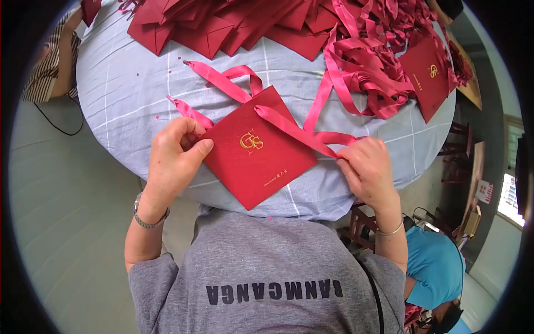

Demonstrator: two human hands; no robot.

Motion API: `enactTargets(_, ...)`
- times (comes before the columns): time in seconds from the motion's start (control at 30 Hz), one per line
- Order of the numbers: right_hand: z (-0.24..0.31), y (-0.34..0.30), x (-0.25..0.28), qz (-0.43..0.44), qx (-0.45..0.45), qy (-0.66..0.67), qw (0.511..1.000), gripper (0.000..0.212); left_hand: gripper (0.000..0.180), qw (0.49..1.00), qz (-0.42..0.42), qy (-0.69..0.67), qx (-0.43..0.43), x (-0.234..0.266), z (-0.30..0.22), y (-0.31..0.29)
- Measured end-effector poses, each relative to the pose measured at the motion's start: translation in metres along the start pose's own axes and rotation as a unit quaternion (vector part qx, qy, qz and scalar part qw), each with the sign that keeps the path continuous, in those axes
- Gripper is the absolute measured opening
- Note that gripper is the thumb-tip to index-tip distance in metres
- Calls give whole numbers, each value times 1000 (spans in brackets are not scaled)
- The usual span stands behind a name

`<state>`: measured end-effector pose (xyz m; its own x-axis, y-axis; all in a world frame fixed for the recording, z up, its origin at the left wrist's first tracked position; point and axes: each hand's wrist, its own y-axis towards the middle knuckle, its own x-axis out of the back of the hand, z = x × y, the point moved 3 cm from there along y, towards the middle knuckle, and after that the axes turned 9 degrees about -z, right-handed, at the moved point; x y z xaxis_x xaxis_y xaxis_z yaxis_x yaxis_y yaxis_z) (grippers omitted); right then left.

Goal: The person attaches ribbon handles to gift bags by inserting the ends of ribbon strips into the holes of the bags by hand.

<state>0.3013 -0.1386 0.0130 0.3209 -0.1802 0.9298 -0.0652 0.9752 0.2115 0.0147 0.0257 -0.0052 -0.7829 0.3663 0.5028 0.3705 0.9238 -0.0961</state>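
A red paper gift bag [245,172] with a gold emblem lies flat before me, turned cornerwise. My left hand [177,153] pinches its left corner between thumb and fingers. A pink ribbon [295,129] comes out of a hole near the bag's upper edge and runs right. My right hand [367,170] is closed on this ribbon, just off the bag's right corner. Another pink ribbon [222,82] lies beyond the bag, its tips dark and narrow. Part of a ribbon shows behind my left fingers.
Several red paper bags [217,28] are heaped at the table's far side. A tangle of pink ribbons [372,83] lies at the far right, with one more red bag [425,72] beside it. A blue checked cloth [125,100] covers the round table. People sit at the left and lower right.
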Motion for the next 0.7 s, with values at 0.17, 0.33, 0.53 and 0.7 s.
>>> enactTargets(0.17,1,-7,13,-107,-11,126,986,28,10,1000,2,-15,24,-4,2,10)
enactTargets(0.33,11,-12,28,-60,-24,328,942,34,11,1000,-19,-2,12,-2,1,20)
enactTargets(0.53,42,10,33,-34,-89,509,855,31,10,999,-16,-23,-15,0,7,18)
enactTargets(0.7,52,21,43,-37,17,401,915,20,17,1000,12,17,1,6,-5,19)
